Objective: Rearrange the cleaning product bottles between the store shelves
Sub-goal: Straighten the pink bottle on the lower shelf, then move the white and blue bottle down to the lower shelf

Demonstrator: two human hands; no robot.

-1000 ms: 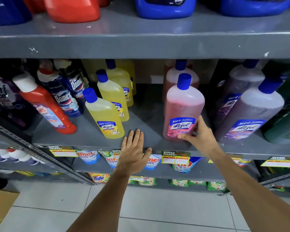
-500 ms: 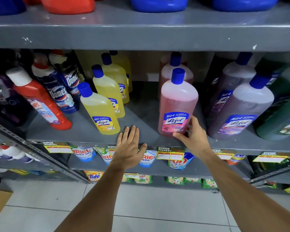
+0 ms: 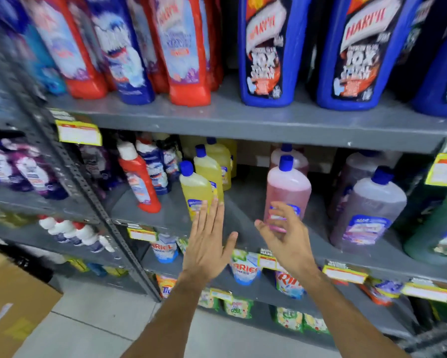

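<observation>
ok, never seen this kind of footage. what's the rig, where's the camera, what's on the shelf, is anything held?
There is no robot: a person works with bare hands, and one wide-angle camera worn on the head looks forward and down.

The left hand is flat and open in front of the yellow Lizol bottle. The right hand is open with curled fingers, in front of the pink Lizol bottle, not gripping it. Nothing is held.

Both bottles stand on the grey middle shelf, beside a red bottle and purple bottles. Blue Harpic bottles stand on the shelf above.

Cardboard box (image 3: 13, 303), detergent pouches (image 3: 243, 270), tiled floor (image 3: 101, 329)
</observation>
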